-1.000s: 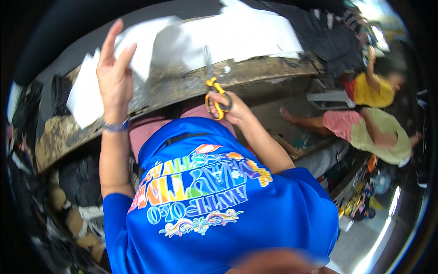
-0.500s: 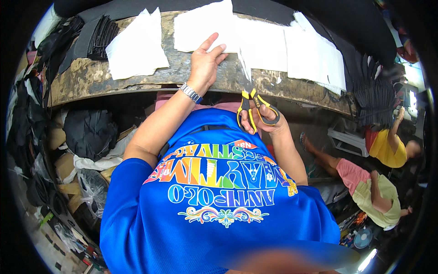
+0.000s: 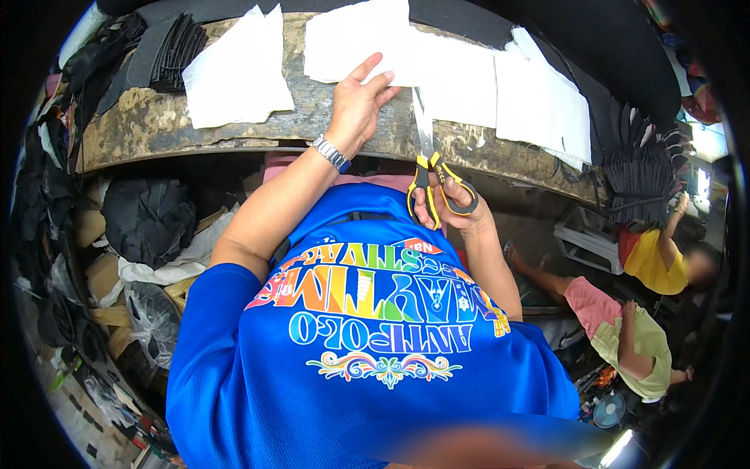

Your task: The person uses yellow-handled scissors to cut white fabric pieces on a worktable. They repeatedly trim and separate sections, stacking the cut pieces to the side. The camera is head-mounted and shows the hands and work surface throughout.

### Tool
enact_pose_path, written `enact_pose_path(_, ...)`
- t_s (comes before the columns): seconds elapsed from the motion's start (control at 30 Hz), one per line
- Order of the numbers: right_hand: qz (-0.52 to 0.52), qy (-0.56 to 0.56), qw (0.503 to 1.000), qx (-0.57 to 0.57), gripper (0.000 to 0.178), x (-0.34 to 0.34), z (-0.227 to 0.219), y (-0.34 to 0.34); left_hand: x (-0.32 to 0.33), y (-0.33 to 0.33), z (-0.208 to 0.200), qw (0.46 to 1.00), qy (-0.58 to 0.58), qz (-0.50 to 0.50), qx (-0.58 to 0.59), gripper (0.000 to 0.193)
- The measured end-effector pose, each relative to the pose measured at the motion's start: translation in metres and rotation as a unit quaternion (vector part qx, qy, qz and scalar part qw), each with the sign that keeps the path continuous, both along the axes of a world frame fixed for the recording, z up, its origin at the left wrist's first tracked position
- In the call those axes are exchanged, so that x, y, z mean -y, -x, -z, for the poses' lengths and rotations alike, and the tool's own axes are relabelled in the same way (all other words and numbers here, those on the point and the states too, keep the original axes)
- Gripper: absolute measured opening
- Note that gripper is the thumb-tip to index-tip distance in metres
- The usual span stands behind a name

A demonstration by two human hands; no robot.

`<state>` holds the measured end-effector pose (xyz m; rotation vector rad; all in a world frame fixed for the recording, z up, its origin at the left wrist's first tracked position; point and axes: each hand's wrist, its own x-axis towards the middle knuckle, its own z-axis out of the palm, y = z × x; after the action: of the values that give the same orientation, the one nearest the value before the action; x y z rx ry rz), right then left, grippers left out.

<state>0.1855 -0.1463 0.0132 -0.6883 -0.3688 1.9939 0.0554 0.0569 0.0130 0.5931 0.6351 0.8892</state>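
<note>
My right hand [image 3: 467, 213] is closed round the yellow-and-black handles of a pair of scissors [image 3: 423, 125]. The blades point away from me, their tips at the near edge of a white cloth piece [image 3: 355, 43] on the worktable. Its handles stand somewhat apart. On the near edge of that same cloth rests my left hand [image 3: 359, 102], fingers stretched out and spread, with a metal watch at the wrist. Whether its lower fingers reach under the cloth is hard to see. More white cloth [image 3: 457, 74] lies directly to the right of the blades.
The worn wooden table [image 3: 156, 144] also holds a separate white piece [image 3: 238, 74] at left and stacked dark strips [image 3: 178, 55]. A bundle of black strips [image 3: 639, 176] sits at the right end. Two other people [image 3: 637, 344] are off to the right, near a white stool [image 3: 582, 238].
The scissor blades show more plainly below the cloth edge and look closer together. The left hand keeps its place on the cloth. The whole view has shifted slightly.
</note>
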Motion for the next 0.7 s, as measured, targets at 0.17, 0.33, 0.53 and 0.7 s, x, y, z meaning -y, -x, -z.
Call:
enact_pose_path(0.17,0.025,-0.012,0.999,0.032,0.055,0.0,-0.009,0.005,-0.002,0.0,0.003,1.0,0.005,-0.003,0.007,0.054)
enact_pose_path(0.33,0.032,-0.021,0.999,0.035,0.056,-0.002,-0.009,0.006,-0.003,0.0,0.005,1.0,0.006,0.002,0.009,0.054)
enact_pose_path(0.53,0.012,-0.019,1.0,0.009,0.058,-0.003,-0.007,0.005,0.002,0.0,0.007,1.0,-0.018,0.004,0.008,0.048)
enact_pose_path(0.7,0.034,-0.022,0.998,0.038,0.059,0.001,-0.013,0.006,-0.001,-0.001,0.008,1.0,-0.012,0.006,0.009,0.046)
